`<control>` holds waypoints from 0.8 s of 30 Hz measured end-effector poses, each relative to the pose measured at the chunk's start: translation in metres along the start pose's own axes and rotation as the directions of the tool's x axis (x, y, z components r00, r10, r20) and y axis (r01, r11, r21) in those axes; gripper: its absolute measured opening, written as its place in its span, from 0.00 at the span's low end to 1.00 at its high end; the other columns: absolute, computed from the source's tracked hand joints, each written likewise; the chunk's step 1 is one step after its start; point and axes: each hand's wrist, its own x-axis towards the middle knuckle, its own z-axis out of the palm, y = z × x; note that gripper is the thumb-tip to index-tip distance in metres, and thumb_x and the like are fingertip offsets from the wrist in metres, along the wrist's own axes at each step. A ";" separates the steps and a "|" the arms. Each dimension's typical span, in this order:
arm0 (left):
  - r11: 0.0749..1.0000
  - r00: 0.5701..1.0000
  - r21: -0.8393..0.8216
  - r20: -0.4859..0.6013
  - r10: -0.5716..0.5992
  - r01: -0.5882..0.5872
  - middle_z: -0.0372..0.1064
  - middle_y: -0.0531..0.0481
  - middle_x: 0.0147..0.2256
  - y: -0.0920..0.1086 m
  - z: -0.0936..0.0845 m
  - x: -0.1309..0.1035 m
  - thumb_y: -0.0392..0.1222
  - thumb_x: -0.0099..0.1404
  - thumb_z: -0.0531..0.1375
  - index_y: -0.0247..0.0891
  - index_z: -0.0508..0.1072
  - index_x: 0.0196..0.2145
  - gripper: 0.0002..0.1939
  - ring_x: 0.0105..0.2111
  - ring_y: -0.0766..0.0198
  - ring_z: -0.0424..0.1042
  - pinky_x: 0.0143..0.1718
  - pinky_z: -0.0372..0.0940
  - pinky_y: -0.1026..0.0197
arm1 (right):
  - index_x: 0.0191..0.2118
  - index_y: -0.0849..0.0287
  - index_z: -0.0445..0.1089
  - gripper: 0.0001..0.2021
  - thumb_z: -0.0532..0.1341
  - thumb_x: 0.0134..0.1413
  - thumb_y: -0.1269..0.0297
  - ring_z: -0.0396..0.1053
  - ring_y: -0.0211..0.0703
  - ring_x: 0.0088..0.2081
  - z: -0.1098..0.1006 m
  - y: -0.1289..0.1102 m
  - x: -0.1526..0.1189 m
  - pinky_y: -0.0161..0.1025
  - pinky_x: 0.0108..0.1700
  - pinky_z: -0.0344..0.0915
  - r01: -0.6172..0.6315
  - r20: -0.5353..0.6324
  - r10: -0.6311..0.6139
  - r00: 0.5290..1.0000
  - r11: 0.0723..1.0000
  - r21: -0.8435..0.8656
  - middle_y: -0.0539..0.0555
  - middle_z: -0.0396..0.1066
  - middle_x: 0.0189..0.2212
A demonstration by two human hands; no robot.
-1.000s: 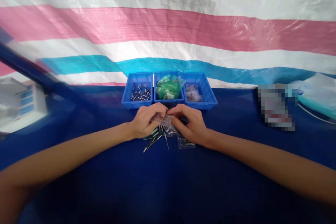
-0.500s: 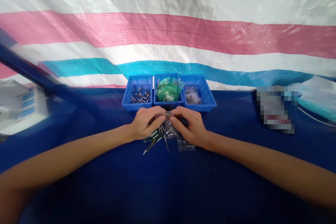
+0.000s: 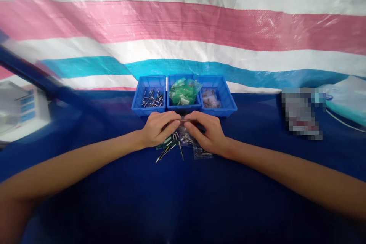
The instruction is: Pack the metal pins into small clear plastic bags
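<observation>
My left hand (image 3: 160,129) and my right hand (image 3: 208,131) meet in front of the bins. Thumb and fingers of both pinch a small clear plastic bag (image 3: 183,119) between them; the fingers hide most of it. Just below lie loose metal pins like blind rivets (image 3: 168,150), partly covered by my left hand. Small clear bags with metal pieces (image 3: 203,153) lie under and beside my right hand. A dark green packet (image 3: 161,145) shows beneath the pins.
Behind my hands stand three blue bins: the left bin (image 3: 138,95) has loose metal pins, the middle bin (image 3: 183,108) green plastic packaging, the right bin (image 3: 227,101) small clear bags. A white device (image 3: 37,114) stands at left, a blurred packet (image 3: 301,116) at right.
The whole view has shifted slightly, so the bins and table sit a little higher. Both hands keep their pinch on the small bag, with only slight finger movement.
</observation>
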 end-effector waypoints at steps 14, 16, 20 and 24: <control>0.999 0.999 -0.041 -0.048 -0.019 0.017 0.64 0.57 0.17 0.002 0.001 0.002 0.40 0.63 0.53 0.35 0.67 0.32 0.07 0.15 0.75 0.60 0.18 0.57 0.71 | 0.37 0.60 0.65 0.05 0.53 0.58 0.69 0.62 0.32 0.22 0.001 -0.002 0.000 0.31 0.25 0.60 -0.016 -0.072 0.020 0.997 0.999 0.047 0.48 0.66 0.23; 0.999 0.999 -0.040 -0.040 -0.027 0.026 0.64 0.56 0.17 0.002 0.002 0.002 0.40 0.62 0.53 0.34 0.68 0.30 0.07 0.15 0.75 0.59 0.18 0.56 0.71 | 0.38 0.60 0.66 0.05 0.53 0.58 0.69 0.63 0.32 0.23 0.001 -0.002 0.000 0.31 0.26 0.60 -0.020 -0.075 0.025 0.997 0.998 0.063 0.49 0.67 0.24; 0.999 0.999 -0.035 -0.032 -0.018 0.017 0.64 0.55 0.18 0.000 0.002 0.001 0.39 0.61 0.55 0.33 0.69 0.30 0.06 0.15 0.75 0.59 0.17 0.55 0.71 | 0.39 0.59 0.66 0.06 0.53 0.58 0.69 0.64 0.33 0.24 0.001 -0.002 -0.001 0.32 0.26 0.62 -0.028 -0.076 0.033 0.997 0.997 0.068 0.50 0.68 0.25; 0.999 0.999 -0.043 -0.043 -0.013 0.011 0.66 0.53 0.20 0.000 0.003 0.001 0.37 0.62 0.54 0.33 0.69 0.31 0.06 0.17 0.74 0.62 0.19 0.57 0.71 | 0.39 0.59 0.65 0.06 0.53 0.58 0.68 0.64 0.33 0.23 0.002 -0.002 -0.001 0.31 0.25 0.61 -0.058 -0.060 0.063 0.996 0.994 0.094 0.49 0.67 0.23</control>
